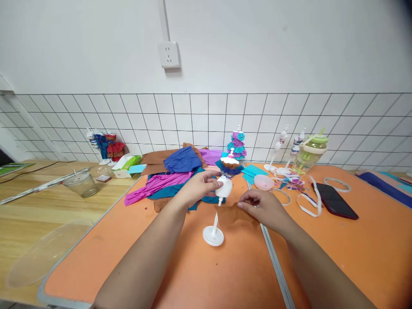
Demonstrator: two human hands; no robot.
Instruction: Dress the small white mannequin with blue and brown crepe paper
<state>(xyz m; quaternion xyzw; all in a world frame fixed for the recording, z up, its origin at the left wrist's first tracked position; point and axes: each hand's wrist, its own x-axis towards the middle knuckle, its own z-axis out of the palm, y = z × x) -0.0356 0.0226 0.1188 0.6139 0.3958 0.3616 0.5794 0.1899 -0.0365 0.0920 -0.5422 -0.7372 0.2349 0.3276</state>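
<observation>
A small white mannequin [224,187] on a thin stem leans in the middle of the orange table, its round white base [213,236] tipped toward me. A brown and dark blue ruffle [230,166] wraps its upper part. My left hand [203,187] is closed around the mannequin's side, thumb and fingers on the white body. In a pinch, my right hand [260,206] holds a strip of brown crepe paper [236,218] that hangs beside the stem below the body.
Crumpled blue, magenta, teal and brown crepe paper [182,161] lies behind my left hand. Beyond stands a mannequin with purple and turquoise ruffles [237,143]. To the right are a pink dish [264,182], tape rings, a phone [335,200] and a green-lidded bottle [310,154]. A glass cup [82,183] stands left.
</observation>
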